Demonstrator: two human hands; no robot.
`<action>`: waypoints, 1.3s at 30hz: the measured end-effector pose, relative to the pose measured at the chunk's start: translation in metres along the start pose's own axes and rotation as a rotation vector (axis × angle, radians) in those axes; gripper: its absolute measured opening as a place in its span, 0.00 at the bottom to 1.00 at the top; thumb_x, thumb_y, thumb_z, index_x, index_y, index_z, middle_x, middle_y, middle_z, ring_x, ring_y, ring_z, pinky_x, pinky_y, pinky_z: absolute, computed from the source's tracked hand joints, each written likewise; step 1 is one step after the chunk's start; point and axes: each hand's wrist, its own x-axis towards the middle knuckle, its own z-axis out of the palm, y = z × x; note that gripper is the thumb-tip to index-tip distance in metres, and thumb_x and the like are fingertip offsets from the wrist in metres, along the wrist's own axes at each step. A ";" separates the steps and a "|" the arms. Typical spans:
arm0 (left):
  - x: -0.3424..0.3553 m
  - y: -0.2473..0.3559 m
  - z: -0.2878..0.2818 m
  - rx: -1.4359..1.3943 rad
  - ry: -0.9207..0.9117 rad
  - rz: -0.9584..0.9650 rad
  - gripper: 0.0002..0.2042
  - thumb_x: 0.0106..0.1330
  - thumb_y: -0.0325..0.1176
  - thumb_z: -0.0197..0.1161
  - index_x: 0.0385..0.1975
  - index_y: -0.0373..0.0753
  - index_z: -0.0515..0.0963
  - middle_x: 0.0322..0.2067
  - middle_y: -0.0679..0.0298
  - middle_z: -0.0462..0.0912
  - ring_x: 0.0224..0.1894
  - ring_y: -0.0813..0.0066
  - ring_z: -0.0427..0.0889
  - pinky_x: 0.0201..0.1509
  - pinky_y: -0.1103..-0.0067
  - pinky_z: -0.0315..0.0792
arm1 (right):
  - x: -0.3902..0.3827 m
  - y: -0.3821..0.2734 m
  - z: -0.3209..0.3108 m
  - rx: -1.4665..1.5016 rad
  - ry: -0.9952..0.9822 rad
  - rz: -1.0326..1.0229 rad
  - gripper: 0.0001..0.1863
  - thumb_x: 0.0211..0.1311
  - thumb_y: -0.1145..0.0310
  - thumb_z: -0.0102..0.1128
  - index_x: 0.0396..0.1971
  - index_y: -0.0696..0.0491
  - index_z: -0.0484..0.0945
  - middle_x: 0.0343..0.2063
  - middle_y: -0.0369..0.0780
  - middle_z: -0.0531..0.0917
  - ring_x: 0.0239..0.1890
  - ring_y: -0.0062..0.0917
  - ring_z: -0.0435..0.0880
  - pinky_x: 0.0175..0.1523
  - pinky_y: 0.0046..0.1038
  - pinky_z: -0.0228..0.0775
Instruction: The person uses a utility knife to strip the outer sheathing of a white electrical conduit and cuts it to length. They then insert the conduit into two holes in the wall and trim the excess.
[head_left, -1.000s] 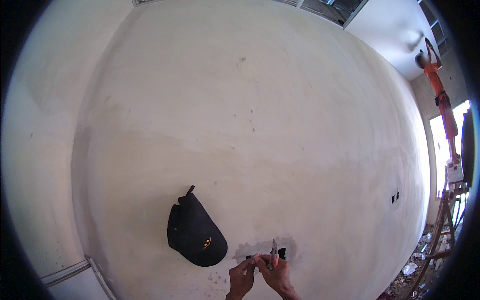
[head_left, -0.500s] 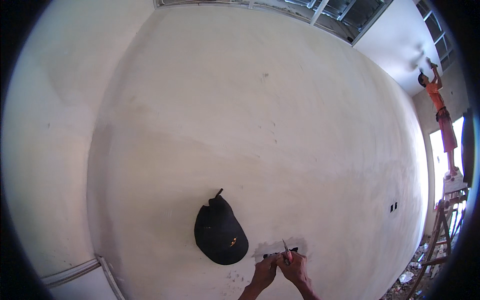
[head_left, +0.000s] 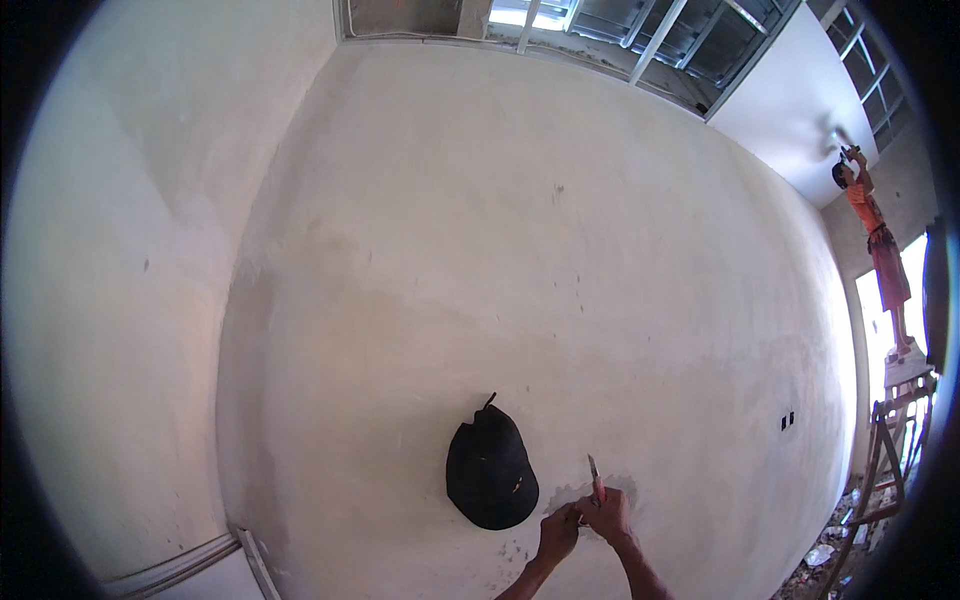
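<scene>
In my right hand [head_left: 608, 516] is a knife [head_left: 593, 470] with a reddish handle, its slim metal blade pointing up. My left hand [head_left: 558, 534] is closed beside it, fingertips touching or nearly touching the right hand; whatever it pinches is hidden. Both hands are low in front of the pale plastered wall [head_left: 420, 290], over a darker grey patch [head_left: 624, 487] of plaster. The hands cover most of that patch. Left of them, a black cap [head_left: 490, 470] hangs against the wall.
Two small dark box openings [head_left: 787, 421] sit in the wall further right. At the far right a person [head_left: 875, 230] in orange stands on a ladder [head_left: 880, 450], arms raised to a white ceiling panel [head_left: 780, 100]. Rubble [head_left: 822, 553] lies below. White trim [head_left: 180, 565] edges the lower left.
The view has shifted, so the cap and wall sit further right. My right hand has turned the knife more upright and raised it. The dark hole between my hands is now covered.
</scene>
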 end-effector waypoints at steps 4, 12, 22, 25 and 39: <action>-0.008 0.012 0.000 0.052 -0.037 -0.077 0.12 0.76 0.36 0.52 0.45 0.37 0.82 0.36 0.51 0.87 0.42 0.57 0.88 0.45 0.69 0.79 | 0.012 0.004 -0.005 0.023 -0.097 0.228 0.12 0.50 0.63 0.69 0.20 0.58 0.83 0.17 0.39 0.84 0.20 0.23 0.84 0.28 0.29 0.77; -0.013 0.010 0.010 0.134 -0.015 0.145 0.10 0.76 0.33 0.53 0.43 0.38 0.82 0.36 0.54 0.87 0.41 0.56 0.88 0.45 0.69 0.79 | 0.024 -0.004 -0.023 -0.146 -0.293 0.134 0.17 0.51 0.57 0.67 0.20 0.58 0.82 0.17 0.40 0.84 0.19 0.22 0.82 0.26 0.28 0.74; -0.016 0.010 0.042 0.217 0.209 0.312 0.07 0.73 0.31 0.55 0.38 0.37 0.80 0.37 0.52 0.84 0.39 0.52 0.84 0.42 0.64 0.77 | 0.040 -0.003 -0.051 0.026 -0.544 0.227 0.21 0.53 0.54 0.67 0.21 0.60 0.79 0.15 0.39 0.79 0.14 0.22 0.77 0.20 0.30 0.69; -0.011 0.001 0.060 0.237 0.291 0.310 0.08 0.73 0.31 0.55 0.37 0.36 0.80 0.34 0.52 0.84 0.38 0.52 0.84 0.41 0.63 0.76 | 0.049 -0.013 -0.064 0.036 -0.577 0.232 0.19 0.53 0.56 0.67 0.20 0.59 0.79 0.13 0.38 0.78 0.11 0.20 0.74 0.15 0.28 0.65; -0.001 0.022 0.071 0.300 0.363 0.214 0.12 0.76 0.34 0.53 0.43 0.31 0.79 0.32 0.53 0.83 0.35 0.56 0.85 0.39 0.68 0.76 | 0.060 0.013 -0.062 0.295 -0.683 0.222 0.13 0.57 0.66 0.66 0.20 0.57 0.74 0.17 0.36 0.80 0.14 0.14 0.72 0.15 0.22 0.61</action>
